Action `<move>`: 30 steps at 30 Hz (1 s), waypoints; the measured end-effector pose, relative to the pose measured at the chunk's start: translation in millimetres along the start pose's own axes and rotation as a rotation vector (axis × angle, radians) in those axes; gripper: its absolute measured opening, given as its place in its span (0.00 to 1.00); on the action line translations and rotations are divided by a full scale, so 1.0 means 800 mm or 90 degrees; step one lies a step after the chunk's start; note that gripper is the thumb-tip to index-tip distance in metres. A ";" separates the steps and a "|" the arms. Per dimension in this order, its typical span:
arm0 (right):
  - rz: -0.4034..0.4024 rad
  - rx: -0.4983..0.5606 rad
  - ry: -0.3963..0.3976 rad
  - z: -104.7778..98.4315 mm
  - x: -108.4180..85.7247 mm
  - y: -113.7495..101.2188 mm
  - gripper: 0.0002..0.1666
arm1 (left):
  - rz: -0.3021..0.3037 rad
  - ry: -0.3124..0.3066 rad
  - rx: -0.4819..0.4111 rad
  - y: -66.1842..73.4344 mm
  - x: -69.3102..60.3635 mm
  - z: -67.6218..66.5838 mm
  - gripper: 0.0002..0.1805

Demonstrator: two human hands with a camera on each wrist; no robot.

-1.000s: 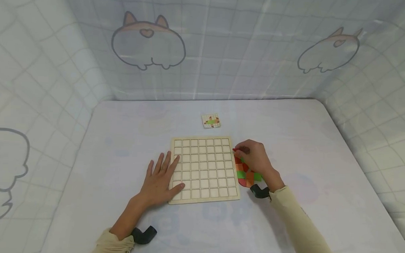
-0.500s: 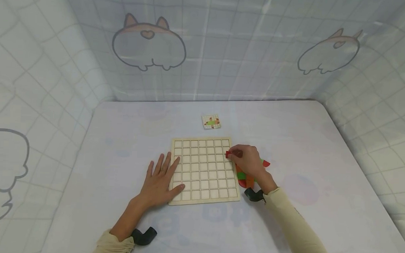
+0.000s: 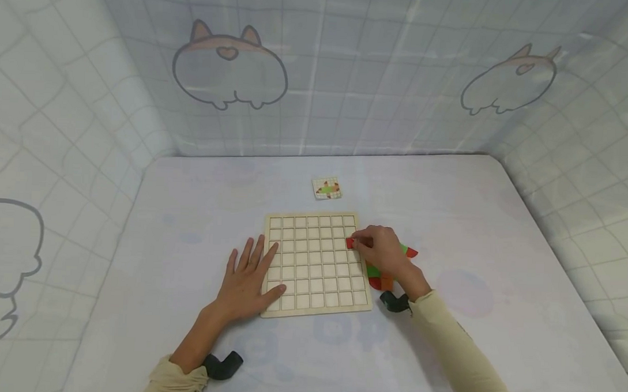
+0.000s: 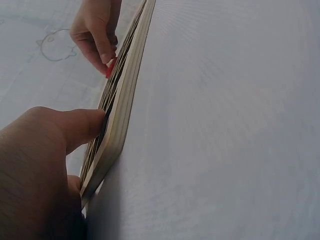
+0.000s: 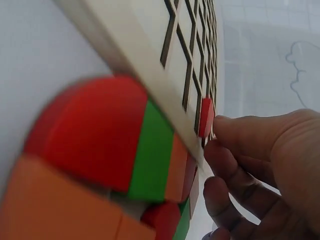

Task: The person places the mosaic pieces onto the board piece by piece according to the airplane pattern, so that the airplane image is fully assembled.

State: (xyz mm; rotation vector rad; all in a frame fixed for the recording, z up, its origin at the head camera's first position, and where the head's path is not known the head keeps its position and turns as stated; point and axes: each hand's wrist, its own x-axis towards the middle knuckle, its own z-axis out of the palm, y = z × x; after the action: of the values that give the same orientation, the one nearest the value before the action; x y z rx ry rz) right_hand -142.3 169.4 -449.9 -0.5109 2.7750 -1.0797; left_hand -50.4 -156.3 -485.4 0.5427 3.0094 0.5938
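Note:
A pale wooden board point(image 3: 315, 271) with a grid of square recesses lies flat on the table. My left hand point(image 3: 243, 286) rests across its left edge, fingers spread and straight, with the thumb on the surface. Over the right edge, my right hand point(image 3: 385, 247) pinches a small red block point(image 3: 350, 243) between thumb and fingertips. The red block point(image 5: 205, 117) sits at a recess in the rightmost column; whether it lies fully down in it I cannot tell. Beneath the right hand are a rounded red block point(image 5: 97, 132), a green block point(image 5: 152, 155) and an orange block point(image 5: 65, 205), partly hidden in the head view.
A small pattern card point(image 3: 327, 188), printed in green, orange and red, lies beyond the board. A white cloth point(image 3: 189, 203) covers the table. Curtains with a grid print point(image 3: 348, 122) hang at the back and sides.
The right hand has moved left from the loose blocks onto the board's right column, carrying the red block and lowering it there. My left hand has stayed in place.

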 end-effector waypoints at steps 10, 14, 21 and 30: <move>-0.037 -0.073 0.034 -0.013 -0.006 0.017 0.14 | -0.006 -0.003 -0.003 0.002 0.001 -0.004 0.49; -0.136 -0.131 0.020 -0.006 -0.009 0.021 0.17 | -0.006 -0.001 -0.001 0.001 0.000 -0.006 0.48; -0.195 -0.217 0.015 -0.003 -0.013 0.013 0.17 | -0.003 -0.009 -0.001 0.001 0.001 -0.006 0.49; -0.172 -0.251 -0.007 -0.009 -0.017 0.004 0.19 | -0.004 -0.008 -0.003 0.003 0.001 -0.009 0.49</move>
State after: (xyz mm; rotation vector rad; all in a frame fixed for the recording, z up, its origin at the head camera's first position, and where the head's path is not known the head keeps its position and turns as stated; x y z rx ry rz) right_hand -132.5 181.1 -446.7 -0.9555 2.9777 -0.5548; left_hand -51.3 -156.4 -477.6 0.5354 2.9960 0.5954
